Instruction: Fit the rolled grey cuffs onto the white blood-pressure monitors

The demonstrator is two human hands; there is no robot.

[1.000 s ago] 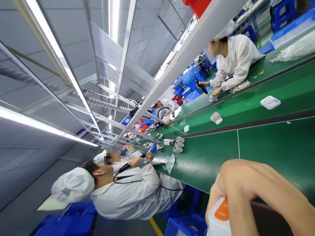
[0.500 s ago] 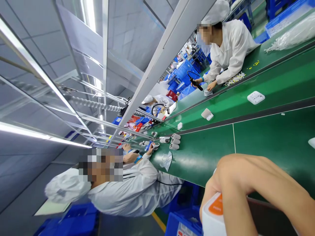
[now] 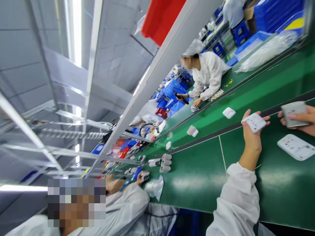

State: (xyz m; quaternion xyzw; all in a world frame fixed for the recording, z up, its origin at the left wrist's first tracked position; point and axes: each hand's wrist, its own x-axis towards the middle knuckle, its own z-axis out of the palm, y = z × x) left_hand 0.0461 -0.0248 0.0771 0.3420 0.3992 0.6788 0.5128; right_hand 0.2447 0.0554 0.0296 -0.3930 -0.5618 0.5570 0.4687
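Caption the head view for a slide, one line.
Over a green workbench, the left hand holds a white rounded-square plate and the right hand grips a grey part.

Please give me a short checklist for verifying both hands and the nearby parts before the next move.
1. Left hand has the white square plate: ok, held.
2. Right hand has the grey piece: ok, thumb across its face.
3. Held parts joined together: not ok, they are apart.
4. Second white plate on the green table: ok, lying near the right hand.
5. Left sleeve away from that second plate: ok, not touching.
6. Small details on the held plate correct: cannot tell, too blurred.
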